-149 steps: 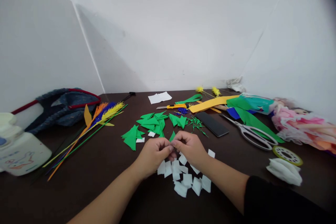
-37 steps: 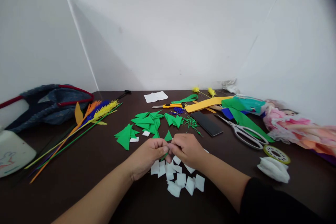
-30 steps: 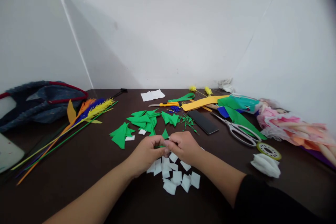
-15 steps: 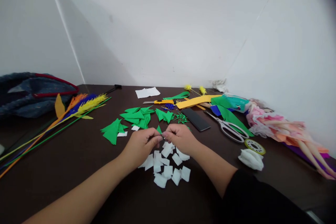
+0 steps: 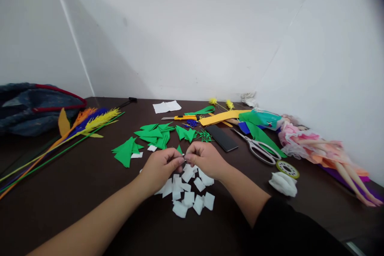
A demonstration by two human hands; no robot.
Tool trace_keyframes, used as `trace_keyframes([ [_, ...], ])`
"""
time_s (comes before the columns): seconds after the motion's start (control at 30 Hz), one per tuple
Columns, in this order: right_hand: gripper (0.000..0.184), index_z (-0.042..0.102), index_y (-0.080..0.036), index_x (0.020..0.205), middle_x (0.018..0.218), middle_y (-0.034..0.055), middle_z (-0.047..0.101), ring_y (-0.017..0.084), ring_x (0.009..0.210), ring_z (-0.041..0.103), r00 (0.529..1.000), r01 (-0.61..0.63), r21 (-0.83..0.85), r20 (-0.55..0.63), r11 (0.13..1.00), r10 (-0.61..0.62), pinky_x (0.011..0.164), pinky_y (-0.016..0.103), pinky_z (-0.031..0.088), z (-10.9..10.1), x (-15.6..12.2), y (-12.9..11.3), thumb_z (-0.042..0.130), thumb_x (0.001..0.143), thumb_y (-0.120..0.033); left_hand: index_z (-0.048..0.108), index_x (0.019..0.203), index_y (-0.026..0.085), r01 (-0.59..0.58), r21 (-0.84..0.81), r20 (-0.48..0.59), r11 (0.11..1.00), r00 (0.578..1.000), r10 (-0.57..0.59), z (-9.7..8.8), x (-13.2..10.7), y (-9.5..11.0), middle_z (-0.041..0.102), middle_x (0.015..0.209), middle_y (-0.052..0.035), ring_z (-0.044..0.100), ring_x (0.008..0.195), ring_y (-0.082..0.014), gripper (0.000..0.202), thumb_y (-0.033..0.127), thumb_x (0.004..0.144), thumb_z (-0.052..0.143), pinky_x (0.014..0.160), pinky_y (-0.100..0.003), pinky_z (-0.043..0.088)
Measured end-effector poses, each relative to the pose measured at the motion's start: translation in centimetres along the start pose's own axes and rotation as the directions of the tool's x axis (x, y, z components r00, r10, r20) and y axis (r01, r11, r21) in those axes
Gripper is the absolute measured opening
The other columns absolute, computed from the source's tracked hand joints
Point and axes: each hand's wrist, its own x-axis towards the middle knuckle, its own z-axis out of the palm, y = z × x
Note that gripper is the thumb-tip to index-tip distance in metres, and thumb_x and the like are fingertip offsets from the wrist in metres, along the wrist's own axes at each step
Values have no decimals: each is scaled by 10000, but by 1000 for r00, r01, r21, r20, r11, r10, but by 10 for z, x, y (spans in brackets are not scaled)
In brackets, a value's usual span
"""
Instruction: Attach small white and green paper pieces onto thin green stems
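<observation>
My left hand [image 5: 163, 168] and my right hand [image 5: 207, 160] meet at the fingertips in the middle of the table. Both are closed in a pinch on something small; a pale speck shows between the fingertips, but its kind cannot be made out. Just behind them the tip of a small green piece [image 5: 179, 149] sticks up; whether it is held cannot be told. Below the hands lie several small white squares [image 5: 189, 199] of soft, thin material. Green cut triangles [image 5: 154, 134] are piled beyond my left hand. Thin green bits [image 5: 205, 136] lie behind my right hand.
A black phone-like slab [image 5: 222, 138], scissors [image 5: 261, 150], a tape roll [image 5: 287, 169] and a white wad [image 5: 283, 184] lie at right, near a doll [image 5: 324, 148]. A yellow cutter [image 5: 184, 117] lies behind. Paper stems with plumes [image 5: 99, 120] and a denim bag [image 5: 39, 106] are at left.
The whole view has shifted slightly to the left. Both hands keep their pinch at nearly the same place, and a pale speck now shows between the fingertips.
</observation>
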Motion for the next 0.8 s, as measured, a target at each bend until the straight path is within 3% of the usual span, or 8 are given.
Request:
trace_keyframes([
  [0.13, 71, 540, -162, 611, 528, -33, 542, 88, 492, 511, 1000, -8, 49, -3, 999, 8, 507, 213, 402, 0, 0, -1, 563, 670, -128, 570, 699, 177, -20, -28, -4, 999, 1000, 20, 0, 1, -1, 632, 623, 19, 556, 616, -128, 166, 279, 781, 468, 597, -231, 404],
  [0.27, 46, 567, -153, 659, 546, -19, 573, 99, 520, 541, 999, -34, 208, 12, 977, 32, 535, 223, 414, 0, 2, 5, 593, 674, -188, 580, 711, 186, -100, 169, -71, 981, 991, 113, 0, 0, -4, 626, 641, 18, 549, 607, -126, 145, 263, 781, 479, 589, -236, 404],
  [0.4, 305, 589, -131, 686, 561, 15, 590, 94, 491, 534, 991, -136, 369, 43, 920, 129, 477, 206, 384, 5, 5, 14, 543, 730, -428, 588, 753, 187, -246, 395, -122, 885, 941, 316, 0, 0, -15, 631, 709, -1, 555, 687, -143, 130, 251, 789, 481, 730, -296, 422],
  [0.5, 488, 556, -125, 560, 448, 15, 536, 78, 381, 462, 970, -243, 344, 96, 907, 223, 388, 191, 316, 13, 6, 18, 430, 762, -551, 585, 762, 181, -349, 483, -105, 803, 888, 448, 1, 1, -22, 630, 700, 6, 548, 682, -131, 128, 226, 801, 472, 887, -359, 369],
  [0.6, 444, 505, -141, 489, 397, -18, 468, 64, 351, 415, 974, -226, 260, 63, 939, 217, 372, 181, 284, 20, 5, 16, 470, 771, -481, 583, 765, 185, -374, 511, -91, 774, 872, 482, 1, 1, -26, 625, 681, 15, 543, 663, -124, 129, 220, 808, 466, 920, -376, 349],
  [0.8, 260, 523, -153, 530, 465, -28, 503, 76, 438, 456, 993, -121, 139, 0, 983, 122, 451, 188, 342, 21, 5, 13, 506, 767, -259, 584, 766, 194, -332, 467, -61, 820, 913, 404, -1, -3, -23, 617, 671, 12, 540, 663, -131, 179, 249, 829, 427, 903, -365, 350],
])
